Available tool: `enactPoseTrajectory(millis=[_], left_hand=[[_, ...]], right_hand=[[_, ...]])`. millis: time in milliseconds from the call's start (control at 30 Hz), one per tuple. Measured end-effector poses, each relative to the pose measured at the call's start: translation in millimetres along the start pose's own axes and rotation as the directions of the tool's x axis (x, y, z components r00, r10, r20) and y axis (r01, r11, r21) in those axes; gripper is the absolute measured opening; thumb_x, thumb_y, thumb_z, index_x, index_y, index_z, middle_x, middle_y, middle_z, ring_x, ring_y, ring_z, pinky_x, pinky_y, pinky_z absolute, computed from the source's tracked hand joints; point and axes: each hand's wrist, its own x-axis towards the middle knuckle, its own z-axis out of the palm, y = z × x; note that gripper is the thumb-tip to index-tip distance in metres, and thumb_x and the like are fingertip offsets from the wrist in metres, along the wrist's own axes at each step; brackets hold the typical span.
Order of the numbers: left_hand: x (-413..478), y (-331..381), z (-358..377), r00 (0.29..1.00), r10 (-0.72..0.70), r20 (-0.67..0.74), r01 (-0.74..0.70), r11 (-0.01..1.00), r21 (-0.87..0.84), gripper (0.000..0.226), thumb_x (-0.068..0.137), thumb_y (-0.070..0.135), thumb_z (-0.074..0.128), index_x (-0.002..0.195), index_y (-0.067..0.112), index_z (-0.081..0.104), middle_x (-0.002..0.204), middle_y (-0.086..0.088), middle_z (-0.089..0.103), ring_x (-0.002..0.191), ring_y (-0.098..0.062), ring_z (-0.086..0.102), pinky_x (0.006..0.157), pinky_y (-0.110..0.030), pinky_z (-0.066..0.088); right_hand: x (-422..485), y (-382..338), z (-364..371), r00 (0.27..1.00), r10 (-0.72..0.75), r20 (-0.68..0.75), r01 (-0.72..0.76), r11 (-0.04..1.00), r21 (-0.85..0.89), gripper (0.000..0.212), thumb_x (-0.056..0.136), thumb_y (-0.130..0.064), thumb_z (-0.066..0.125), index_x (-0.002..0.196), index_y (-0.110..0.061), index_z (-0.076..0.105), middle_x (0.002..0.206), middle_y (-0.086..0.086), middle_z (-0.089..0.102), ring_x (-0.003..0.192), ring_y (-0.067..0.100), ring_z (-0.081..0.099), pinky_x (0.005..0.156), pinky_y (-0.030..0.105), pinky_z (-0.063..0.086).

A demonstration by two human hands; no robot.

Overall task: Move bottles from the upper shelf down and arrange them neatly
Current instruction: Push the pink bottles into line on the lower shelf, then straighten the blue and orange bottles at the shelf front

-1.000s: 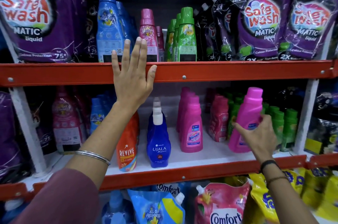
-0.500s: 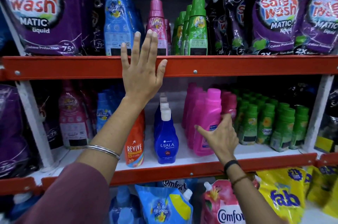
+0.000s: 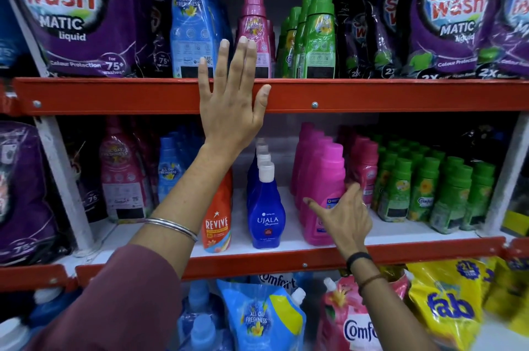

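head view of a shop rack with two orange-edged shelves. the left hand (image 3: 232, 104) is raised flat, fingers straight and spread apart, palm against the front edge of the upper shelf (image 3: 372, 95); it holds nothing, and its fingertips reach up in front of the blue bottle (image 3: 191, 24) and the pink bottle (image 3: 254, 27) standing at the middle of that shelf. a metal bangle (image 3: 171, 226) circles the left forearm above a maroon sleeve (image 3: 114, 302). green bottles (image 3: 315, 35) stand in a row just right of the pink bottle, and purple pouches (image 3: 77, 12) fill both ends of the upper shelf.

the right hand (image 3: 342, 214) is on the lower shelf (image 3: 415, 251), fingers wrapped round the right side of the front bright pink bottle (image 3: 323, 187) and thumb stretched across its label; the bottle stands upright near the front edge, at the head of a row of like bottles running back. a dark band (image 3: 357, 260) sits on the right wrist.

left of that row, near the front edge, stand a dark blue bottle (image 3: 266, 216) with a white cap and, beside it, an orange bottle (image 3: 219, 221) partly behind the left forearm. small green bottles (image 3: 435, 190) crowd the right part of the lower shelf. pouches (image 3: 263, 319) lie below.
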Motion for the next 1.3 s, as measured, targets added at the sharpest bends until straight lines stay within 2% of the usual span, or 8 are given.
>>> enactPoseTrajectory(millis=[200, 433, 567, 633, 767, 933, 1133, 1300], left_hand=[[-30, 34, -20, 0.999, -0.05, 0.01, 0.051, 0.942, -0.331, 0.055, 0.099, 0.029, 0.037, 0.148, 0.007, 0.028, 0.157, -0.012, 0.028, 0.147, -0.028, 0.016, 0.12, -0.041, 0.007], [-118, 112, -28, 0.943, -0.075, 0.323, 0.307, 0.567, -0.764, 0.051, 0.1, 0.027, 0.033, 0.148, 0.011, 0.029, 0.155, 0.003, 0.026, 0.145, -0.008, 0.02, 0.117, -0.02, 0.013], [-164, 145, -21, 0.789, -0.147, 0.597, 0.604, 0.366, -0.708, 0.049, 0.1, 0.037, 0.027, 0.148, 0.025, 0.024, 0.152, 0.023, 0.02, 0.14, 0.013, 0.011, 0.112, -0.006, 0.007], [-175, 154, -16, 0.7, -0.183, 0.69, 0.71, 0.288, -0.643, 0.045, 0.101, 0.042, 0.025, 0.145, 0.032, 0.02, 0.151, 0.025, 0.018, 0.136, 0.02, 0.009, 0.11, -0.004, 0.005], [-184, 163, -12, 0.543, -0.219, 0.811, 0.839, 0.193, -0.509, 0.043, 0.098, 0.052, 0.015, 0.141, 0.045, 0.012, 0.155, 0.019, 0.013, 0.141, 0.009, 0.007, 0.12, -0.024, 0.006], [-190, 167, -3, 0.533, -0.242, 0.811, 0.846, 0.184, -0.501, 0.059, 0.078, 0.083, 0.009, 0.133, 0.062, 0.018, 0.158, 0.013, 0.02, 0.145, -0.004, 0.016, 0.121, -0.039, 0.016], [-184, 161, -4, 0.524, -0.244, 0.816, 0.852, 0.179, -0.493, 0.075, 0.078, 0.083, 0.008, 0.139, 0.048, 0.035, 0.141, 0.027, 0.03, 0.132, 0.0, 0.031, 0.102, -0.008, 0.029], [-186, 157, -2, 0.492, -0.246, 0.835, 0.87, 0.115, -0.479, 0.078, 0.067, 0.094, 0.013, 0.131, 0.06, 0.039, 0.134, 0.038, 0.03, 0.137, -0.005, 0.032, 0.116, -0.048, 0.03]], right_hand=[[-6, 14, -13, 1.0, 0.016, 0.02, -0.02, 0.975, 0.223, 0.082, 0.07, -0.077, 0.05, 0.116, -0.01, 0.049, 0.117, 0.01, 0.059, 0.102, 0.03, 0.06, 0.077, 0.04, 0.048], [-10, 32, -25, 0.975, 0.043, 0.217, -0.196, 0.625, 0.756, 0.046, 0.087, -0.062, 0.034, 0.104, -0.025, 0.056, 0.114, 0.0, 0.057, 0.109, 0.015, 0.054, 0.087, 0.011, 0.04], [-15, 46, -22, 0.939, -0.003, 0.343, -0.272, 0.602, 0.751, 0.088, 0.071, -0.084, 0.03, 0.135, -0.025, 0.047, 0.145, -0.003, 0.046, 0.134, 0.014, 0.043, 0.114, 0.044, 0.034], [-17, 49, -23, 0.922, -0.031, 0.386, -0.287, 0.615, 0.735, 0.106, 0.062, -0.092, 0.029, 0.142, -0.022, 0.041, 0.149, 0.0, 0.044, 0.136, 0.014, 0.041, 0.114, 0.045, 0.034], [-18, 54, -22, 0.906, -0.089, 0.414, -0.283, 0.6, 0.749, 0.089, 0.074, -0.081, 0.025, 0.14, -0.023, 0.042, 0.14, -0.002, 0.049, 0.129, 0.013, 0.046, 0.105, 0.033, 0.038], [-14, 59, -17, 0.891, -0.106, 0.441, -0.296, 0.599, 0.744, 0.083, 0.076, -0.078, 0.022, 0.139, -0.028, 0.044, 0.139, -0.001, 0.051, 0.126, 0.013, 0.05, 0.1, 0.03, 0.04], [-12, 62, -15, 0.899, -0.09, 0.428, -0.303, 0.577, 0.759, 0.074, 0.079, -0.074, 0.023, 0.134, -0.032, 0.048, 0.139, 0.005, 0.054, 0.126, 0.019, 0.053, 0.106, 0.039, 0.044], [-13, 63, -15, 0.911, -0.086, 0.403, -0.287, 0.569, 0.771, 0.072, 0.077, -0.077, 0.024, 0.13, -0.035, 0.05, 0.14, 0.008, 0.054, 0.126, 0.022, 0.054, 0.106, 0.045, 0.045]])
